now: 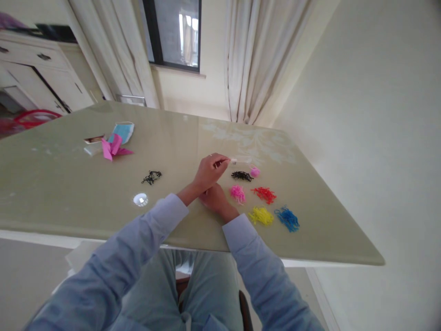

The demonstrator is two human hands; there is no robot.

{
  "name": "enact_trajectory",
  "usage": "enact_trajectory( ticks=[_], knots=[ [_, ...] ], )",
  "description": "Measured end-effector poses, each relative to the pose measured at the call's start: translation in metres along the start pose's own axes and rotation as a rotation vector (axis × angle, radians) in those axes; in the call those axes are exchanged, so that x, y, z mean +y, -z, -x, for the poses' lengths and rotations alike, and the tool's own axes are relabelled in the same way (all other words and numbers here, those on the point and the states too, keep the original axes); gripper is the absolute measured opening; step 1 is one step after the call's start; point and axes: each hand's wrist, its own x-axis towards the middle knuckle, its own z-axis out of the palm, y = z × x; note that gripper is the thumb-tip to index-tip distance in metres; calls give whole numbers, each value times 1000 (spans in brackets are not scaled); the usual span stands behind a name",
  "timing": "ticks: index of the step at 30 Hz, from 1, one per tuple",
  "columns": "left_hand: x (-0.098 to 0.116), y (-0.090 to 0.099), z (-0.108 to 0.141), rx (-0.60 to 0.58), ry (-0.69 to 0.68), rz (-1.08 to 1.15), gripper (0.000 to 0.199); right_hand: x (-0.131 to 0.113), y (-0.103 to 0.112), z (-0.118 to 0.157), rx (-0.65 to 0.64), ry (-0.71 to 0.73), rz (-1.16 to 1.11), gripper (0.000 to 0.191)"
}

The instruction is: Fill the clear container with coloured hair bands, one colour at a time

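My left hand reaches across above my right hand, thumb and fingers closed in a pinch. Its fingertips meet the pale end of a small clear plastic thing; I cannot make out whether they grip it. My right hand rests low over the table, its fingers mostly hidden under my left wrist. Close to the right of both hands lie small piles of thin rubber bands: black, pink, red, yellow and blue. A pink round bunch sits beside the black pile.
The glossy table meets a wall at the right. On its left side are a loose black bunch, a shiny round white object, a folded pink paper shape and a blue face mask.
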Motion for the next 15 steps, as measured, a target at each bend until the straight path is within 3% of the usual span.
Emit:
enact_trajectory(
  ticks=[3,7,10,15],
  knots=[
    [-19,26,21,35,60,-54,17,-4,7,-1,30,-20,-50,21],
    [-53,51,43,-64,197,-153,16,-6,13,3,137,-9,-132,20],
    [-64,58,51,-126,226,-148,16,-6,15,6,290,-58,-193,19],
    [-61,57,52,-213,254,-72,11,-19,18,6,468,-128,-298,24]
  ],
)
